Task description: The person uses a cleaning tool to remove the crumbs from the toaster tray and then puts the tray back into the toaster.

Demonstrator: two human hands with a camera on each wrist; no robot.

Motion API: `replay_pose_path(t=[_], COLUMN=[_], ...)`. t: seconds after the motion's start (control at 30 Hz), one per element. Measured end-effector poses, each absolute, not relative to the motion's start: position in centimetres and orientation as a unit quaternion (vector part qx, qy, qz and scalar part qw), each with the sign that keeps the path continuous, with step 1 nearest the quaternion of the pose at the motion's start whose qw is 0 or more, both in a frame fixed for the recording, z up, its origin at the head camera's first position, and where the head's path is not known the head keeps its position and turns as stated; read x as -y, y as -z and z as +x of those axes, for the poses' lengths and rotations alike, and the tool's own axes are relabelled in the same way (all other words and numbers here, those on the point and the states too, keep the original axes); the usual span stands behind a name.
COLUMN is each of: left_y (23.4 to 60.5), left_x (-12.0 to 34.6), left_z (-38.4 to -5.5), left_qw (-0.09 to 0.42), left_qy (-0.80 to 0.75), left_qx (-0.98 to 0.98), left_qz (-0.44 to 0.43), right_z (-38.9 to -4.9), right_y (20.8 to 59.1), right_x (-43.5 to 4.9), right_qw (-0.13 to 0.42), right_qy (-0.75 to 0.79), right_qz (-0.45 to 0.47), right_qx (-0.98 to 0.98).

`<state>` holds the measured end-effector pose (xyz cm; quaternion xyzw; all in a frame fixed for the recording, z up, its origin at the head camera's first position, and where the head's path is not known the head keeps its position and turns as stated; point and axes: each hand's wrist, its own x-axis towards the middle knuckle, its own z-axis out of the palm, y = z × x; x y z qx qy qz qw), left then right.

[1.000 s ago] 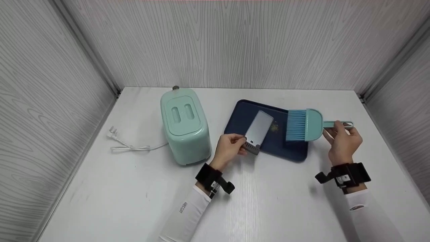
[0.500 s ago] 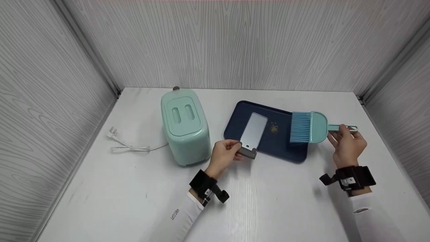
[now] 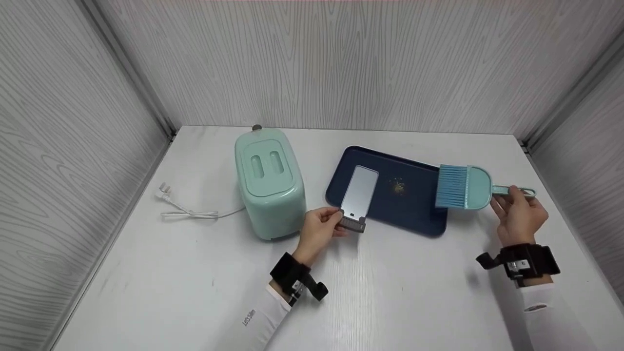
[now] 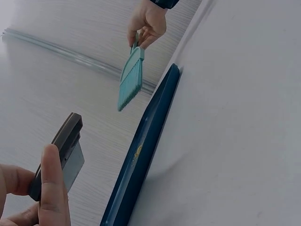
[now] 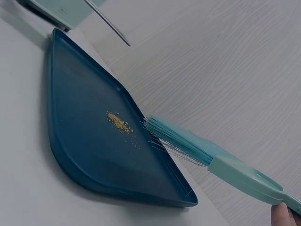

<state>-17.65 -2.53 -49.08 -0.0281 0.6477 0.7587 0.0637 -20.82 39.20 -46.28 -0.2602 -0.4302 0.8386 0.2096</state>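
Observation:
My left hand (image 3: pixel 319 231) pinches the dark grey end of a flat, shiny crumb tray (image 3: pixel 360 192), which overlaps the left part of a navy serving tray (image 3: pixel 414 222) in the head view. From the left wrist, that crumb tray (image 4: pixel 74 165) hangs above table level. My right hand (image 3: pixel 519 219) grips the handle of a teal hand brush (image 3: pixel 477 187), bristles (image 3: pixel 451 186) pointing left over the serving tray's right end. A small heap of yellowish crumbs (image 5: pixel 118 122) lies on the serving tray, and the right wrist view shows the bristles raised above its surface.
A mint-green toaster (image 3: pixel 273 185) with a lid on top stands left of the serving tray. Its white cord and plug (image 3: pixel 180 207) lie on the table farther left. Wood-grain panels (image 3: pixel 312 63) enclose the table at the back and sides.
My left hand has drawn the crumb tray left and slightly toward me, away from the crumbs. My right hand has carried the brush to the right, and less of it overlaps the serving tray.

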Motion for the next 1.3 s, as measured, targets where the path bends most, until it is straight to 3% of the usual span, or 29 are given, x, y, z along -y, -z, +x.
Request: replay_pose_path(t=[0.57,1.3], left_y=[49.2,49.2], left_x=[2.6,2.6], left_z=[-17.8,-18.0], left_qw=[0.06,0.054], left_qy=[-0.763,-0.755], left_qx=[-0.643,-0.652], left_qz=[-0.022,-0.031], right_z=[-19.7,-19.1], right_y=[46.6,48.3], right_x=[-43.0,-45.1], right_qw=[0.211,0.086], right_qy=[-0.834,-0.832], right_qz=[-0.292,-0.328], right_qx=[0.417,0.44])
